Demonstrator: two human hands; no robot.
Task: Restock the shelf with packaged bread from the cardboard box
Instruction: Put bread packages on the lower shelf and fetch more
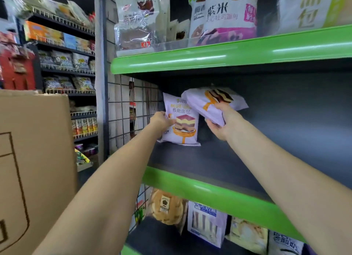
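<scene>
**What you can't see clearly**

Your brown cardboard box (34, 169) runs off the left edge, contents hidden. Your left hand (162, 121) covers the upright lilac bread packet's (181, 125) left edge. The tilted lilac packet (211, 104) hides your right hand's (222, 121) fingertips. Far wire-shelf snacks (64, 60) blur beyond reading.

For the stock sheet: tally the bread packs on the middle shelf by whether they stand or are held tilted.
Standing upright, left hand holding its edge: 1, the upright pack
Tilted, held in the right hand: 1, the tilted pack
Total: 2
</scene>
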